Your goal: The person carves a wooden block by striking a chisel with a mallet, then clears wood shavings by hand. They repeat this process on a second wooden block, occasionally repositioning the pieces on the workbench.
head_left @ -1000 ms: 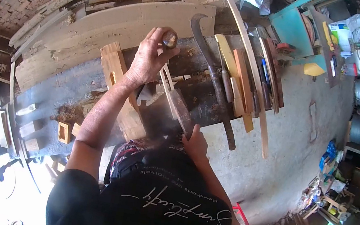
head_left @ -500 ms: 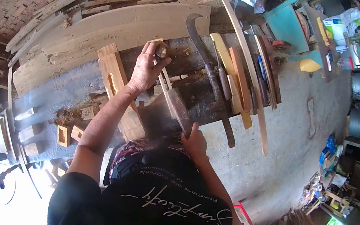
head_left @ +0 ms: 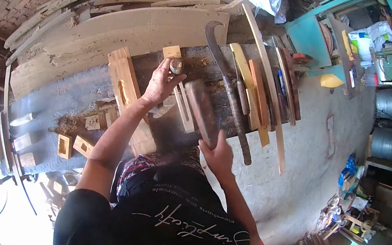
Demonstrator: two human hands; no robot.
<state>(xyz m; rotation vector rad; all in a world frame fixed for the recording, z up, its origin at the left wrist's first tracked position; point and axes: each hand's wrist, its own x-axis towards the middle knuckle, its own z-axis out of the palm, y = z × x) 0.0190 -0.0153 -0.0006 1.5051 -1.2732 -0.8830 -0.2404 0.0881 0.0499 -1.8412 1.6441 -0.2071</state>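
My left hand (head_left: 159, 87) is wrapped round the handle of a chisel-like tool (head_left: 176, 65), whose round end faces up; its lower part is hidden. Beneath it lies a slotted piece of light wood (head_left: 184, 109) on the dark bench. My right hand (head_left: 218, 154) grips the lower end of a dark wooden mallet (head_left: 202, 110), blurred by motion, just right of the slotted piece. Left of my left hand rests a thick wooden block (head_left: 130, 95) with a long hollow cut in it.
A curved sickle-like blade (head_left: 215, 47) and several wood strips (head_left: 259, 91) lie to the right. Long boards (head_left: 118, 30) line the bench's back edge. Small mortised blocks (head_left: 64, 146) sit at the left, near wood shavings (head_left: 68, 123).
My right hand and the mallet have moved up and to the right, away from the slotted wood. My left hand has shifted slightly down and right with the tool.
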